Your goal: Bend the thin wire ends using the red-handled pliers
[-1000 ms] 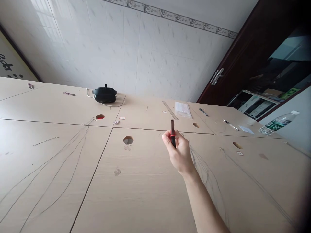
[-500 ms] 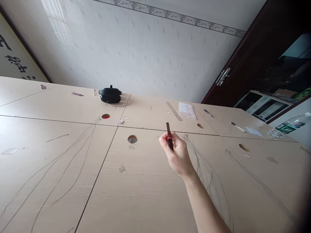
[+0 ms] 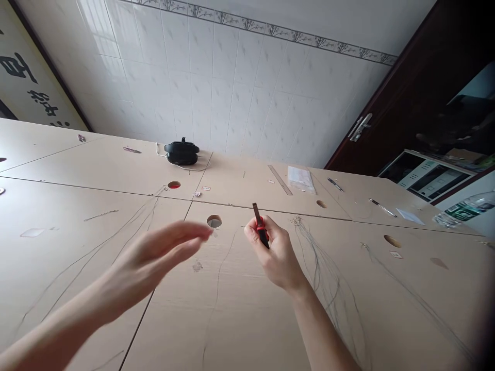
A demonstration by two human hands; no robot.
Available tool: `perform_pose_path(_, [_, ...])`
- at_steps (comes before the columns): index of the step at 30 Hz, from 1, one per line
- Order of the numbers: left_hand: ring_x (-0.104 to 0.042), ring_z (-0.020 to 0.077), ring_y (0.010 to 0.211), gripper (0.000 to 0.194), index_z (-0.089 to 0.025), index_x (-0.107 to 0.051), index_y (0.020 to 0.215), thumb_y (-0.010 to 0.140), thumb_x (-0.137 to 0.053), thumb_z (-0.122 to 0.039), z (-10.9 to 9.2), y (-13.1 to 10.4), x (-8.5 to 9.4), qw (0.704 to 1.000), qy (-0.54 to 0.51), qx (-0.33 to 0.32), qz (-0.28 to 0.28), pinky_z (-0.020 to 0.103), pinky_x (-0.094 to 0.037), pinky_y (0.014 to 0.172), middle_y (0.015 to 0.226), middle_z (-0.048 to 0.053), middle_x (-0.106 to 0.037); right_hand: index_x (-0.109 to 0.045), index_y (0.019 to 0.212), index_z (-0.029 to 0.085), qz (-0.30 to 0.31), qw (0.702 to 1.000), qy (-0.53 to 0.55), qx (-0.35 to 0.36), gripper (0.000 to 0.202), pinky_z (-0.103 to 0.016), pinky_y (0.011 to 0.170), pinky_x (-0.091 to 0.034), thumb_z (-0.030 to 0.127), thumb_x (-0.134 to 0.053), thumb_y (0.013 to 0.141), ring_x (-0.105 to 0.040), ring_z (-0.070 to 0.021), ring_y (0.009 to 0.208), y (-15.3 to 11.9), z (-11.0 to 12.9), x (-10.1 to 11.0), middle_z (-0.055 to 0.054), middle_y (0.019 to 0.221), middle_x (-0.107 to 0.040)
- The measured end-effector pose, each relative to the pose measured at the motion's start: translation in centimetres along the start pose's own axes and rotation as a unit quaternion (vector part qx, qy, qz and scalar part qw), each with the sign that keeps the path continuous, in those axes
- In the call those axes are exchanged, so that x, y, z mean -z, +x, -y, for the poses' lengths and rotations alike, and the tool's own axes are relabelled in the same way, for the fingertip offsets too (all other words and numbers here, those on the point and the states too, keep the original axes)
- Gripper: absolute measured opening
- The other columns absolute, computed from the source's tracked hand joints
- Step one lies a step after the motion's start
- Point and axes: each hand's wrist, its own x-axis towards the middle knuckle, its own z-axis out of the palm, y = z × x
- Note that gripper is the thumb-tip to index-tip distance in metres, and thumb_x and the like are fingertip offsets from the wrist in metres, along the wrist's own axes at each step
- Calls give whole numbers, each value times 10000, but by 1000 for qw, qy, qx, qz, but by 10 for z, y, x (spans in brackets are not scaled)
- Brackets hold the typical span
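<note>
Near the middle of the table, my right hand (image 3: 274, 252) is closed around a black and red tool (image 3: 261, 229) with a metal tip pointing up and away. My left hand (image 3: 166, 252) is over the table to the left, with nothing seen in it. Its fingers are stretched out and slightly blurred, the thumb apart below them. A thin wire (image 3: 218, 283) runs down the tabletop between my hands. To the right of my right hand lies a bundle of thin wires (image 3: 317, 257).
The light wood table (image 3: 251, 319) has round holes, one (image 3: 214, 221) beside my left fingertips. Farther back are a black case (image 3: 181, 153), a ruler (image 3: 280, 179), a plastic bag (image 3: 301, 180) and pens (image 3: 382, 207). A bottle (image 3: 466, 208) lies at the right.
My left hand has come into view from the lower left. My right hand has shifted slightly left with the tool. A thin wire now shows between my hands. The view has turned slightly.
</note>
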Motion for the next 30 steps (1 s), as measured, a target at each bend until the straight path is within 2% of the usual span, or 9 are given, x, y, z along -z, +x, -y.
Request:
perform_pose_path(4, [-571,246,1241,394,-281,-680,1211,864,-666,-466,14,45,-38,979,40,85,183,264,-499,894,1322,80,-639,-515,804,210,1,1000,6,17,163,-238,587,-388,313,-542,928,-448,-114,605,1,2,1,31,688,-520])
perform_pose_path(6, [-662,218,1049,370,-183,-712,1047,894,-611,-504,26,52,-50,953,-16,111,283,304,-496,906,1109,111,-710,-513,799,210,-2,1000,10,21,160,-239,600,-399,305,-546,923,-466,-114,609,2,1,2,30,689,-534])
perform_pose_path(9, [-592,100,534,411,-123,-661,806,897,-597,-518,40,50,-55,897,-71,197,388,226,-456,554,736,54,-683,-508,793,212,-15,1000,2,20,161,-236,597,-401,299,-536,925,-471,-113,609,3,-1,4,32,690,-524])
perform_pose_path(13, [-213,26,322,451,-126,-597,640,878,-614,-509,40,40,-56,832,-140,247,476,225,-134,378,472,-15,-537,-504,786,213,-21,1000,-12,12,168,-233,560,-381,303,-525,927,-434,-108,578,4,-2,2,36,679,-502])
perform_pose_path(18, [-316,75,355,575,-159,-549,504,928,-500,-543,13,30,-68,811,-240,207,492,219,-147,350,366,-15,-381,-506,786,214,-17,1000,6,-2,155,-231,550,-371,299,-543,910,-418,-107,578,4,-6,-3,43,670,-478])
perform_pose_path(21, [-236,54,334,593,-166,-527,508,963,-434,-533,-5,29,-76,839,-314,144,420,198,-161,346,358,-39,-319,-504,793,217,-16,1000,21,-8,129,-233,540,-365,280,-546,898,-412,-107,566,4,-8,-4,48,661,-471])
perform_pose_path(25, [-183,36,317,597,-170,-535,550,1029,-309,-446,-19,36,-83,900,-404,15,159,168,-196,330,403,-51,-346,-503,789,224,-33,999,8,-11,147,-234,526,-359,290,-522,919,-400,-111,555,3,-7,-5,47,652,-465])
perform_pose_path(28, [-376,32,334,609,-164,-605,623,1052,-233,-386,-19,45,-88,907,-418,-41,-24,142,-330,350,488,-19,-511,-504,787,224,-42,999,-4,-2,179,-240,567,-386,320,-519,937,-426,-119,596,3,-6,-7,36,677,-490])
perform_pose_path(30, [-609,68,519,549,-157,-661,723,1046,-281,-387,-13,51,-92,903,-406,-73,-118,155,-503,523,642,23,-655,-504,796,221,-46,999,-9,12,182,-250,611,-404,331,-526,940,-451,-127,634,2,-6,-8,27,700,-508])
